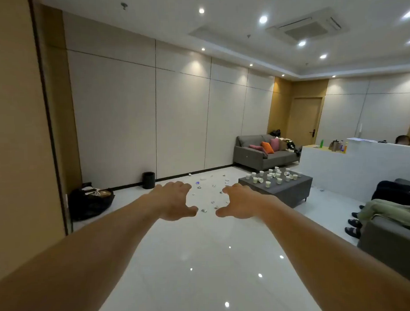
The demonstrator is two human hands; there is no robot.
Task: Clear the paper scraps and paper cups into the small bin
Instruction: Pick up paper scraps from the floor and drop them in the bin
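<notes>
Paper cups (279, 181): about twenty, small, white, scattered over the grey tabletop (291, 190) of a low block table. Most stand upright and several lie tipped on their sides. Too small to tell whether any hold anything.

Paper scraps (203, 210): small crumpled white bits, one or two showing blue, strewn loosely over the glossy white floor (203, 260) between the table and the wall.

Small bin (148, 180): black, round, open-topped, upright on the floor against the wall's dark skirting. It stands well apart from the table, with the scraps lying between the two.
</notes>
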